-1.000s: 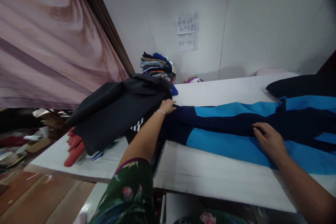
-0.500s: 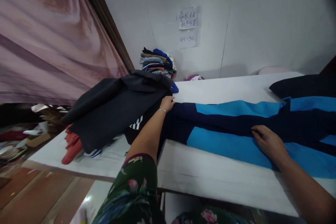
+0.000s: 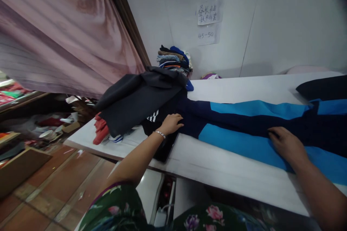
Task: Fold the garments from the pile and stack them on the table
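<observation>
A long navy garment with bright blue panels (image 3: 238, 142) lies stretched across the table, its right end running out of view. My left hand (image 3: 171, 124) rests on the navy cloth at the garment's left end, fingers stretched out and slightly apart. Further right, my right hand (image 3: 289, 144) has its fingers curled in at the navy and blue seam, seemingly pinching the fabric; the palm side is hidden. Just left of my left hand, a dark grey garment (image 3: 138, 97) is heaped over a black piece with white stripes (image 3: 153, 116).
Behind the grey garment stands a stack of folded clothes (image 3: 173, 59). Red cloth (image 3: 101, 129) pokes out at the left end of the white table (image 3: 187, 157). A dark garment (image 3: 325, 87) lies at the back right. A pink curtain (image 3: 67, 25) hangs at the left.
My left hand has moved from the garment's far edge toward me, to its nearer side. My right hand stays at about the same spot on the cloth. The view has shifted left.
</observation>
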A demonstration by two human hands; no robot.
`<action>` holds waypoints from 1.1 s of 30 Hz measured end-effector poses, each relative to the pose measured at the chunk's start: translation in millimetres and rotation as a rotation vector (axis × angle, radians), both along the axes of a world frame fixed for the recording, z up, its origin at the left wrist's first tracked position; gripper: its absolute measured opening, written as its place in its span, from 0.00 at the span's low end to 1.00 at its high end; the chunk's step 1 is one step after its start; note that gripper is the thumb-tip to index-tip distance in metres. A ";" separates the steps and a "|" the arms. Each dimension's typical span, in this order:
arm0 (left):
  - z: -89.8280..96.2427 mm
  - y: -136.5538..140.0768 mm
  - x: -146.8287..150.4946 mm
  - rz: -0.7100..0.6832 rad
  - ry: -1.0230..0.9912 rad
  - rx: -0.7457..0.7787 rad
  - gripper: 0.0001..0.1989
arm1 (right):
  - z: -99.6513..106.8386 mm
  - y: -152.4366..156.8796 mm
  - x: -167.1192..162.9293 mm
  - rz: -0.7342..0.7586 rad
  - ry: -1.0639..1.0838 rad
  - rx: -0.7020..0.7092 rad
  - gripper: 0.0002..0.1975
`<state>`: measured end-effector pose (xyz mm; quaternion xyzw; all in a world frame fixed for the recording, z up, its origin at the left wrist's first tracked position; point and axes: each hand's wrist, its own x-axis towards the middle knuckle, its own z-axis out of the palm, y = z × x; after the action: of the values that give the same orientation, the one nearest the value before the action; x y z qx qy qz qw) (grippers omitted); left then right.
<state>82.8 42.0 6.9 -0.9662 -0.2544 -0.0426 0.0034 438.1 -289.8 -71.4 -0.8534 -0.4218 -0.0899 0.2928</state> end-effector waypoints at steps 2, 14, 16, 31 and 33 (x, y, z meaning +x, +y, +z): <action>-4.5 -5.3 0.5 0.027 0.085 0.046 0.13 | -1.3 0.2 1.0 0.010 0.002 -0.041 0.14; 8.5 -17.1 9.0 0.167 0.119 0.064 0.10 | 5.8 -1.3 -7.4 -0.008 -0.006 -0.008 0.15; 12.0 -26.8 21.7 0.175 0.029 0.079 0.13 | 6.0 0.3 -9.2 -0.006 -0.014 0.008 0.15; -29.0 -46.7 115.6 0.132 -0.221 -0.009 0.20 | 19.7 12.7 -16.0 -0.153 0.068 -0.138 0.15; -34.0 -43.6 115.2 0.170 -0.282 -0.031 0.20 | 21.5 13.2 -16.4 -0.148 0.076 -0.124 0.15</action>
<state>197.9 -1.6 -27.0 -0.9255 -0.3337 -0.1737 -0.0437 421.7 -276.5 -49.9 -0.9015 -0.3508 -0.0525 0.2480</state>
